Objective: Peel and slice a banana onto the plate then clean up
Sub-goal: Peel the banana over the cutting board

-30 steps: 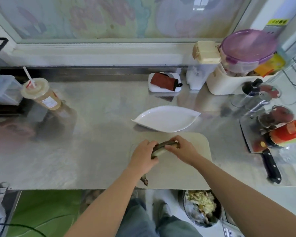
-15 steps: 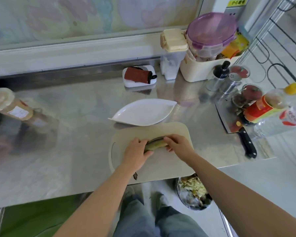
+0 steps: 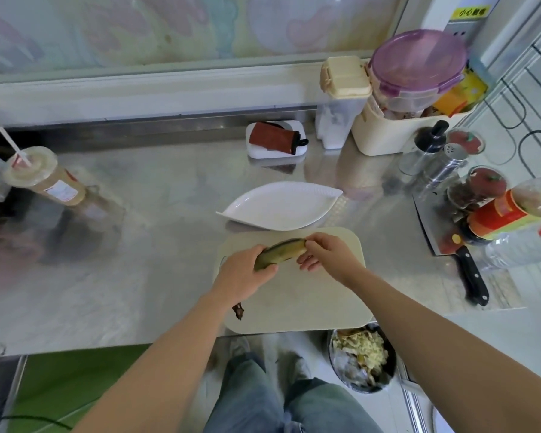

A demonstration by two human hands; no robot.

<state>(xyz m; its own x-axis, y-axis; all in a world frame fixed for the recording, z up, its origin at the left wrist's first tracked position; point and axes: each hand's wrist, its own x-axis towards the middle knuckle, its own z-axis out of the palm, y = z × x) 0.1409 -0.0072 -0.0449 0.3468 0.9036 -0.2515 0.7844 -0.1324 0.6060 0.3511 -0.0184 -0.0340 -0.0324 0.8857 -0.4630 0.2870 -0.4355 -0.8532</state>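
banana [image 3: 280, 253]: in its skin, held over board [image 3: 294, 301], frame centre | left hand [image 3: 241, 276]: curled round banana's lower-left end | right hand [image 3: 328, 256]: thumb and forefinger pinch its upper-right tip, other fingers loose | plate [image 3: 281, 207]: on bench [image 3: 153, 245], just above board | knife [image 3: 469, 270]: right of frame
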